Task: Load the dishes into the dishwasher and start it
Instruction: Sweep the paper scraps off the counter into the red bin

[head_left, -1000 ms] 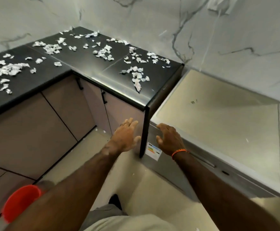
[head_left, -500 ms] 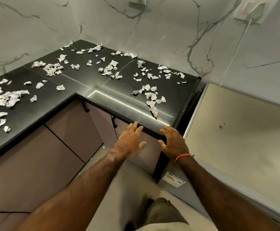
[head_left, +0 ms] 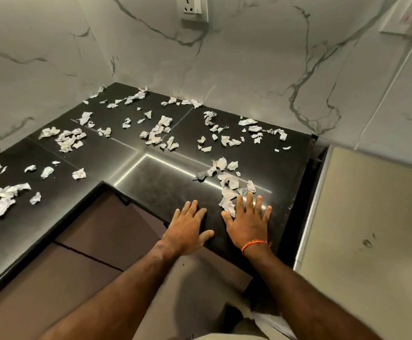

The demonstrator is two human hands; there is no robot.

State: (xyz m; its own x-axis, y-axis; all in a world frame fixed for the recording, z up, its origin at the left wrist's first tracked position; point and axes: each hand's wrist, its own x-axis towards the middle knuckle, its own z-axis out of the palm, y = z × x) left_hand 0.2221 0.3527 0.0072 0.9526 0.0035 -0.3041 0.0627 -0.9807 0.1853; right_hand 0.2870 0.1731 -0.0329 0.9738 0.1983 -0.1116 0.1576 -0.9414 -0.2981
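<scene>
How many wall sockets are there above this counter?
2. One socket plate sits on the back wall above the counter's middle; a second plate is at the top right corner, partly cut off. Others may lie outside the frame.

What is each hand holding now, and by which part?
Nothing is held. The left hand and right hand lie flat, fingers straight, on the black countertop; right fingertips touch a paper scrap.

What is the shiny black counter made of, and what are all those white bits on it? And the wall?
The black counter looks like polished stone, maybe granite: it mirrors a bright strip of light and shows seams between slabs. The white bits look like torn paper, thin, crumpled, ragged-edged, some with faint print. The wall looks like glossy marble or marble-look tile, white with grey veins.
</scene>
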